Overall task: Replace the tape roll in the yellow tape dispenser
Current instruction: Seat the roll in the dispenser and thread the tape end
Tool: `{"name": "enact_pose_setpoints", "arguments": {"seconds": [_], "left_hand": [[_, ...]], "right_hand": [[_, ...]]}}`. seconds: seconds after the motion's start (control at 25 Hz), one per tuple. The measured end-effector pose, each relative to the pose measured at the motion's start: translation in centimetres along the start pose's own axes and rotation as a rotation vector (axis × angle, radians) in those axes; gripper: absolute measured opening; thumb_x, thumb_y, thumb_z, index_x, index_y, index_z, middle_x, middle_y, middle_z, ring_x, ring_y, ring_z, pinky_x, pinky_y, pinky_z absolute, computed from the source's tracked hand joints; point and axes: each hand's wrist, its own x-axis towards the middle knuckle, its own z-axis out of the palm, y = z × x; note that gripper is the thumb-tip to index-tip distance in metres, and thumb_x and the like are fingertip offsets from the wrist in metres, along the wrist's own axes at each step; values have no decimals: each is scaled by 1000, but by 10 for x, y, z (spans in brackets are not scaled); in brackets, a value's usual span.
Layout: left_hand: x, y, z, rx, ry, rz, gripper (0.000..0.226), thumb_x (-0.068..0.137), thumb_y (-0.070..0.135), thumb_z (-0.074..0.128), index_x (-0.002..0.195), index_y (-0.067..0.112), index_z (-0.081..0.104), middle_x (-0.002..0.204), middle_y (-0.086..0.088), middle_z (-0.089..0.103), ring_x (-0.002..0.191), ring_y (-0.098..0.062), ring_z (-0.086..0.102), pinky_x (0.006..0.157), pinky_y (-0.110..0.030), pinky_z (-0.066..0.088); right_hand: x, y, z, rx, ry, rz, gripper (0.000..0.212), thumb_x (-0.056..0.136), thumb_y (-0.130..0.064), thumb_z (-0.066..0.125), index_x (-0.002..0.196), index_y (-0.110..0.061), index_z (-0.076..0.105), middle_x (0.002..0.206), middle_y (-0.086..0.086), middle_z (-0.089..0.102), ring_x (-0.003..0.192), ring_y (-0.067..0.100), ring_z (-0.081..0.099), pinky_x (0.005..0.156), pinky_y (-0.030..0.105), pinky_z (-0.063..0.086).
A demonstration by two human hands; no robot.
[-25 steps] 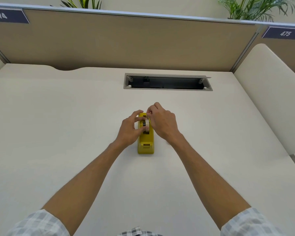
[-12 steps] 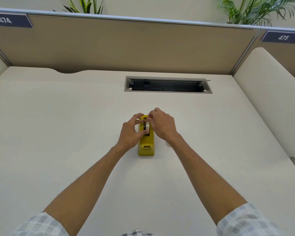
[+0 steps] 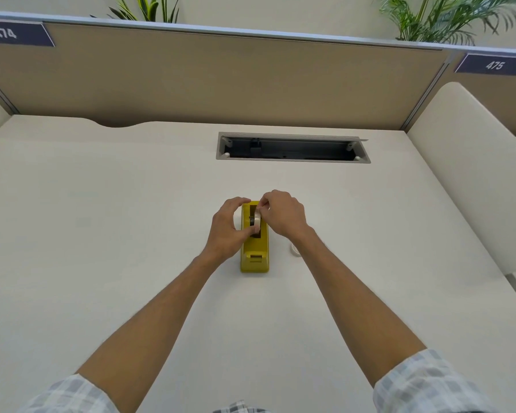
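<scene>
Pinching the tape roll (image 3: 255, 219) in the yellow tape dispenser (image 3: 254, 248) with our right hand (image 3: 283, 214), our left hand (image 3: 228, 231) grips the dispenser's side.

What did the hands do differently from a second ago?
Very little. Both hands stay on the tape roll in the yellow dispenser. The left hand has opened slightly, so something white shows behind it. A small white ring now peeks out by the right hand's wrist. The dispenser has not moved.
</scene>
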Motion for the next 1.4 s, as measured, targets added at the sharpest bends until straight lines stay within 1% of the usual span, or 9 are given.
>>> {"name": "enact_pose_setpoints", "arguments": {"seconds": [0.16,0.24,0.36,0.52,0.72,0.92,1.04,1.24,1.4], "left_hand": [[2,-1,-3,21,-34,-1,52,74,21,81,122,16,63,132,-3,55,124,-19,48,103,-34,40],[2,-3,-2,45,-46,1,46,75,24,80,118,18,66,132,-1,55,126,-19,46,106,-37,39],[1,-6,0,65,-42,15,41,75,27,80,114,21,68,131,1,56,127,-18,44,108,-45,38],[2,-9,0,75,-43,20,42,75,28,80,115,23,68,131,2,56,127,-18,44,107,-50,37],[0,-11,0,63,-44,31,41,77,29,78,116,22,67,131,2,56,128,-17,43,108,-45,38],[-1,-10,-1,72,-47,27,43,80,28,76,121,20,66,132,1,55,129,-17,43,106,-37,40],[-1,-11,-2,98,-52,45,42,82,28,73,122,18,66,132,1,56,127,-17,45,105,-35,40],[-6,-15,-4,22,-48,59,38,86,26,69,122,13,66,131,2,57,121,-12,52,96,-25,46],[-10,-19,-4,76,-55,89,44,85,12,64,128,11,60,138,2,54,126,-14,50,102,-34,46]], "right_hand": [[6,-3,-7,102,-21,43,29,89,-28,67,115,-18,62,111,0,65,95,19,63,76,31,53],[7,-2,-9,106,-1,3,25,86,-29,71,109,-20,66,113,1,63,95,18,63,74,29,52],[3,2,-6,87,8,-77,16,90,-29,66,99,-18,72,118,0,59,99,18,61,71,27,45],[-1,7,0,89,-14,-126,22,92,-31,61,103,-15,72,120,-2,58,91,11,57,71,24,43],[-13,14,0,127,44,-204,29,90,-34,60,115,-20,67,125,-3,56,98,15,60,76,29,52],[-29,19,-1,25,-31,-302,48,76,-42,69,121,-25,62,118,-4,58,98,16,60,73,31,53],[-30,15,-1,-8,-16,-296,47,79,-42,72,121,-26,61,109,-4,62,95,17,61,72,33,52],[-30,11,0,26,-11,-277,44,80,-43,74,119,-25,64,111,-3,65,95,17,61,75,33,52],[-28,11,1,22,-3,-266,39,79,-36,75,115,-23,65,108,-2,68,95,19,62,71,28,45]]}}
